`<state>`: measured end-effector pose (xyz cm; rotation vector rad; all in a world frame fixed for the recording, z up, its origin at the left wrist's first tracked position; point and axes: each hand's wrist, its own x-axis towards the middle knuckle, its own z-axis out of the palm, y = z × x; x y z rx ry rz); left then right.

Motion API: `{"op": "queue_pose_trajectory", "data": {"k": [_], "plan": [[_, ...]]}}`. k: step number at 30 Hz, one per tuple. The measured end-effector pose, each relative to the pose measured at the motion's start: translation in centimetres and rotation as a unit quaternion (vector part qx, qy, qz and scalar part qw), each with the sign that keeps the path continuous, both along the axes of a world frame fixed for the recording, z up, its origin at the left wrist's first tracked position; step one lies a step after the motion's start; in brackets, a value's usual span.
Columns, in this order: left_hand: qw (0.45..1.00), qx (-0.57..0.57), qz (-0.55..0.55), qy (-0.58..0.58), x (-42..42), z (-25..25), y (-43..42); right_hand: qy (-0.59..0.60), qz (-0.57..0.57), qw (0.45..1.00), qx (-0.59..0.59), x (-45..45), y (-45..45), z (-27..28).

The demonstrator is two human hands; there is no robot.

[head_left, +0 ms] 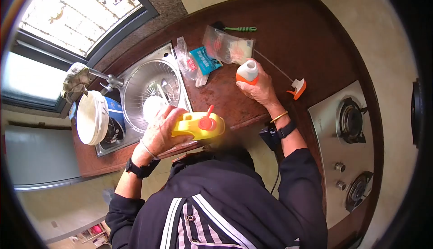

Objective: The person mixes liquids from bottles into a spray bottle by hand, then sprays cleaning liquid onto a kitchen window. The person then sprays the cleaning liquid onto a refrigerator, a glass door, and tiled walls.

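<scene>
Grips the yellow jug (193,125) in the left hand (161,131) near the sink (181,91), red cap (207,123) upward, and clasps the orange-and-white bottle (246,74) in the right hand (262,91) over the counter (315,37), open mouth (250,64) upward, likely against spilling, apart from the spray head (298,88) lying farther right.

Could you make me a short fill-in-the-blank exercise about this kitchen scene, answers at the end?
The left hand holds a jug whose body is ____.
The right hand holds a white-and-____ bottle.
The ridged handle is ____.
The stove shows ____ burners.
Answers: yellow; orange; green; two.
</scene>
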<state>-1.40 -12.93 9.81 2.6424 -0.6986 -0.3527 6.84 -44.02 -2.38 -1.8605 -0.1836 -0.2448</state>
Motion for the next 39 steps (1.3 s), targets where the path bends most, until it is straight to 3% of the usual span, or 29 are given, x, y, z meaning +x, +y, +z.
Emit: {"op": "queue_pose_trajectory", "data": {"k": [1, 4, 8, 17, 18, 20, 23, 26, 27, 30, 33, 39], "plan": [[0.997, -0.066, 0.022, 0.027, 0.0, 0.5, -0.4, 0.030, 0.023, 0.999, 0.002, 0.1, -0.3, -0.3], [0.996, -0.083, 0.040, 0.019, 0.5, 0.2, -0.2, 0.024, 0.014, 0.993, 0.114, -0.1, -0.4, -2.8], [0.996, -0.057, 0.004, -0.062, 0.7, -0.9, 0.8, 0.028, -0.107, 0.994, 0.016, -3.1, -1.7, -0.3], [0.992, -0.098, 0.019, -0.074, 1.8, -1.3, 0.3, 0.085, -0.245, 0.965, 0.049, -8.1, -7.8, -3.9], [0.992, -0.093, 0.026, -0.079, 1.9, -1.2, 0.3, 0.090, -0.258, 0.962, -0.003, -7.9, -9.1, -3.9], [0.989, -0.107, 0.044, -0.089, 2.5, -1.4, 0.2, 0.054, -0.230, 0.944, -0.231, -7.1, -12.3, -4.4], [0.985, -0.109, 0.087, -0.099, 2.7, -0.6, -1.1, 0.037, -0.263, 0.891, -0.368, -5.5, -14.8, -4.3], [0.975, -0.134, 0.091, -0.152, 3.5, -2.5, -1.9, 0.151, -0.309, 0.887, -0.309, -3.7, -16.3, -5.1], [0.973, -0.119, 0.101, -0.171, 3.6, -2.8, -2.3, 0.101, -0.303, 0.894, -0.315, -3.2, -17.7, -7.2], [0.966, -0.151, 0.139, -0.157, 4.0, -3.5, -3.3, 0.107, -0.275, 0.896, -0.331, -2.8, -17.8, -7.7], [0.966, -0.141, 0.146, -0.162, 4.4, -4.3, -3.7, 0.189, -0.235, 0.896, -0.326, -2.8, -16.5, -7.0], [0.968, -0.128, 0.135, -0.170, 5.0, -4.8, -4.2, 0.198, -0.284, 0.884, -0.315, -2.9, -16.6, -8.8]]}}
